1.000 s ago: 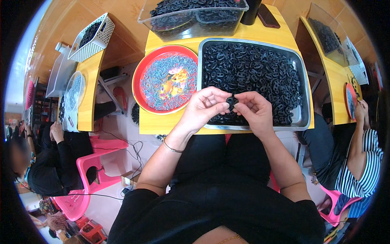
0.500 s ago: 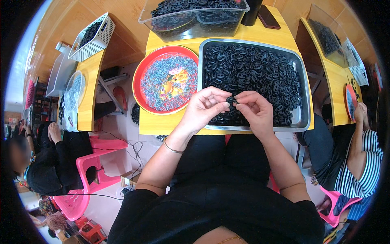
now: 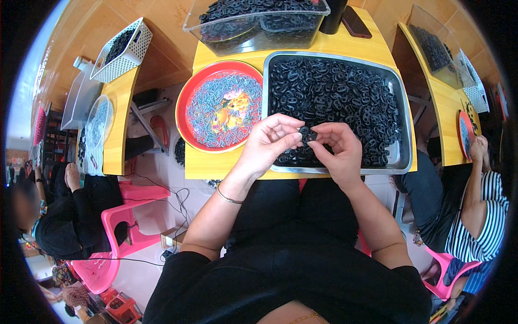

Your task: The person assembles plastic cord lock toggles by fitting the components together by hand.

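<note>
My left hand is closed in a pinch on a small black plastic piece with holes, which looks like a cord lock. From the other side, my right hand grips the same piece between thumb and forefinger. Both hands hover above the near edge of a metal tray. Similar black oval two-holed pieces fill most of it. Left of the tray is a round red tray with many tiny blue-grey springs scattered over its flower-patterned bottom.
A clear plastic bin of black parts stands at the table's back. Beside it are a dark cylinder and a phone. Other people sit at side tables, one in a striped shirt. A pink chair and cables are at left.
My fingers have shifted slightly around the black piece, and more of its face shows between them. My right thumb sits a little lower. The trays have stayed put.
</note>
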`<state>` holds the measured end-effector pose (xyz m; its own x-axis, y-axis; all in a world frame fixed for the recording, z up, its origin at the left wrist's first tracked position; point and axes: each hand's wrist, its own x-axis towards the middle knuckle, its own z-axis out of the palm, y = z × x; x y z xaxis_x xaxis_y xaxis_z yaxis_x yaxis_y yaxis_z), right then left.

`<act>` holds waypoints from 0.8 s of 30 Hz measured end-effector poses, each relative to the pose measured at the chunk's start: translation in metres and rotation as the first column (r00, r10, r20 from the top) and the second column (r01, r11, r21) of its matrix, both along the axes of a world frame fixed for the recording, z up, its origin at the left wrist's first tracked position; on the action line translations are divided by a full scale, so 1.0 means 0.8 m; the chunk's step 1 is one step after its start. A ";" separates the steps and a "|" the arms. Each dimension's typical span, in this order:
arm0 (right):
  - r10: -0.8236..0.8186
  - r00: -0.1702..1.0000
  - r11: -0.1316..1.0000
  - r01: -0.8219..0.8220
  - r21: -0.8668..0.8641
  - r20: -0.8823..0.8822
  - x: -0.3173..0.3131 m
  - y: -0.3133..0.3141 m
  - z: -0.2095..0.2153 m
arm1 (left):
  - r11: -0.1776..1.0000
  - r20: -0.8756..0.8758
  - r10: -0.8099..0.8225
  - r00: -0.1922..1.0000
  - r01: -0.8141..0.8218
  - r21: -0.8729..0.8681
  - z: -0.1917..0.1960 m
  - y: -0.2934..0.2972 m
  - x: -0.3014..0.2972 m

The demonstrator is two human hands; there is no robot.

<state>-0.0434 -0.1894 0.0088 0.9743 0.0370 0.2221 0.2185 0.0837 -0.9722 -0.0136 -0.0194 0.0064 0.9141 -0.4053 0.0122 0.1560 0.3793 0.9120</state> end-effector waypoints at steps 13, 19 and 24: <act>-0.055 0.994 0.992 0.066 -0.110 0.099 -0.003 0.004 0.003 | 0.999 -0.067 -0.008 0.998 0.006 -0.035 -0.001 -0.001 -0.001; -0.055 0.995 0.992 0.065 -0.110 0.088 -0.003 0.003 0.002 | 0.998 -0.067 -0.013 0.998 0.010 -0.054 -0.002 -0.001 -0.001; -0.064 0.992 0.991 0.075 -0.109 0.104 -0.005 0.002 0.001 | 0.998 -0.079 -0.028 0.996 0.024 -0.051 0.000 -0.003 -0.002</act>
<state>-0.0474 -0.1876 0.0096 0.9483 0.0001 0.3172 0.3170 -0.0435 -0.9474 -0.0151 -0.0215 0.0067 0.9022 -0.4295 -0.0394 0.2377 0.4188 0.8764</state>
